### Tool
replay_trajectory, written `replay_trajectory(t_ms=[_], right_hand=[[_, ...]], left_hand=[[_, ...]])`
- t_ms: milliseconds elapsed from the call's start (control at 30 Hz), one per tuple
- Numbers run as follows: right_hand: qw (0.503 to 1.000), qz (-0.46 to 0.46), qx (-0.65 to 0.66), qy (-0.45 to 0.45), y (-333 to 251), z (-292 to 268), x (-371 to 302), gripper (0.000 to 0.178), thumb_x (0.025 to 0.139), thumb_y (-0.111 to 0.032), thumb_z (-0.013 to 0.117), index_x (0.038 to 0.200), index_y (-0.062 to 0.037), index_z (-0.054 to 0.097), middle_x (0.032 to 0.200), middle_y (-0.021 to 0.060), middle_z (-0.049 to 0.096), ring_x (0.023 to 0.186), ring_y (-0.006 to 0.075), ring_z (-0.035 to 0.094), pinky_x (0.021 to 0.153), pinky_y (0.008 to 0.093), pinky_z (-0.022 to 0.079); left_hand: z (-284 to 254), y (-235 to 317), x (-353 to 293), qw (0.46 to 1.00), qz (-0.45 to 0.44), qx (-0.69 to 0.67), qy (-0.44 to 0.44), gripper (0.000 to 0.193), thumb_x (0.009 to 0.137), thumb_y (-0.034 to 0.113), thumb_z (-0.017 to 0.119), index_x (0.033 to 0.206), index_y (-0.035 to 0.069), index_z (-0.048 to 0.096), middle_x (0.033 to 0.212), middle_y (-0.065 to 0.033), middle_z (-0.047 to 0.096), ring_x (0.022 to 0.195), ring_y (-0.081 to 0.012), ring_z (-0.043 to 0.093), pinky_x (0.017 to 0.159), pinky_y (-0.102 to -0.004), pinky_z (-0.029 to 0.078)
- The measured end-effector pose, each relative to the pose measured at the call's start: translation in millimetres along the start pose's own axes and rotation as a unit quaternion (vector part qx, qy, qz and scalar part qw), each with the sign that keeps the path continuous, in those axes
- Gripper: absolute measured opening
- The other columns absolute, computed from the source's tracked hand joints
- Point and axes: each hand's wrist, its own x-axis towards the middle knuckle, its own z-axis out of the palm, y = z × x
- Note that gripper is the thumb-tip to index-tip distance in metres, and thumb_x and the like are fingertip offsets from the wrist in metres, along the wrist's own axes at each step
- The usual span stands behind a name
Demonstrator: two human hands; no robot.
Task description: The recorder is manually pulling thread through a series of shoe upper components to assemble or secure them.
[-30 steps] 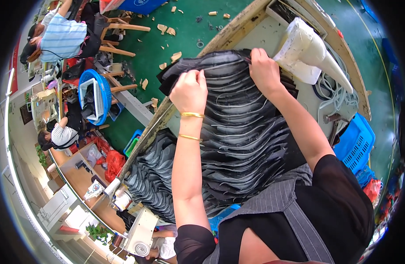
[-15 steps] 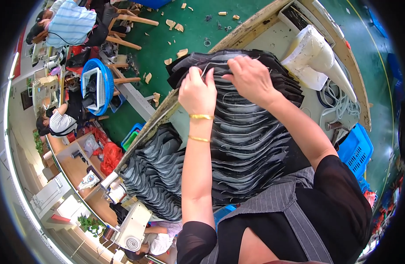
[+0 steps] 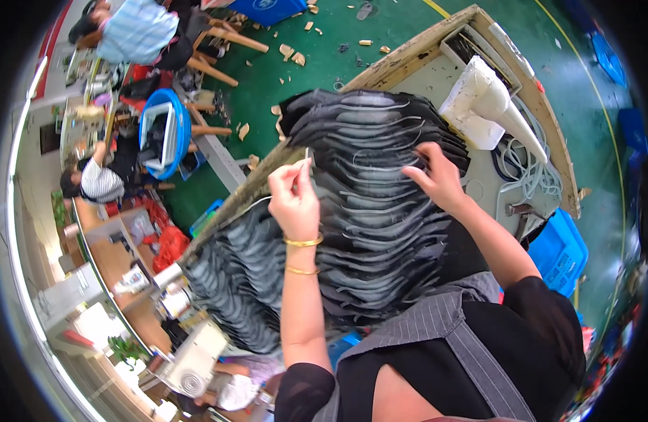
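The left hand pinches what seems a thin pale strip; the right hand is spread above the overlapping, curved dark-grey sheet pieces on the pale, wood-edged counter. Probably the strip is being handled now; next move calls for light fingertips.

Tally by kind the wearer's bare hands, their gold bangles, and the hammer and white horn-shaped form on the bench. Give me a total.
Bare hands, left hand and right hand: 2
Gold bangles: 2
Hammer: 1
White horn-shaped form: 1
Total: 6
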Motion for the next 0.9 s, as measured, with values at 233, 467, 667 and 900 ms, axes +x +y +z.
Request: replay_trajectory(t_ms=[233,467,667,900], right_hand=[[0.979,0.038,0.198,0.015,31.2,-54.3,-121.8,0.02,0.097,-0.013,0.056,0.081,-0.0022,0.051,0.069,-0.0013,0.046,0.063,0.007,0.038,0.054,0.0228,0.034],[0.978,-0.089,0.059,-0.18,-89.3,-23.4,-212.3,0.004,0.09,-0.004,0.062,0.094,-0.0029,0.063,0.08,0.0034,0.061,0.071,0.0102,0.057,0.063,0.023,0.047],[0.879,-0.25,-0.027,-0.405,-169.7,77.8,-327.9,0.048,0.081,-0.015,0.073,0.125,-0.0071,0.055,0.09,0.0118,0.066,0.077,0.0262,0.066,0.067,0.0345,0.053],[0.784,-0.365,-0.006,-0.502,-161.1,133.7,-437.0,0.042,0.07,-0.006,0.072,0.111,-0.0065,0.062,0.088,0.0094,0.066,0.076,0.0272,0.067,0.065,0.0356,0.055]], left_hand=[[-154.1,17.5,-114.3,0.989,-0.056,-0.088,0.109,0.014,0.091,-0.003,0.06,0.096,0.002,0.047,0.097,-0.0158,0.069,0.092,-0.0167,0.067,0.08,-0.0237,0.051],[-292.9,6.8,-283.4,0.947,-0.104,-0.066,0.297,0.014,0.092,-0.002,0.058,0.098,0.005,0.048,0.098,-0.0159,0.069,0.078,-0.0095,0.063,0.056,-0.017,0.041],[-286.0,-24.8,-418.0,0.969,-0.166,-0.145,0.114,0.012,0.09,-0.002,0.061,0.095,0.003,0.051,0.096,-0.0156,0.07,0.088,-0.0164,0.067,0.081,-0.027,0.052],[-287.3,-3.1,-534.2,0.923,-0.265,-0.278,0.027,0.012,0.088,-0.001,0.064,0.097,0.0,0.056,0.091,-0.0073,0.069,0.084,-0.0096,0.065,0.072,-0.0216,0.051]])
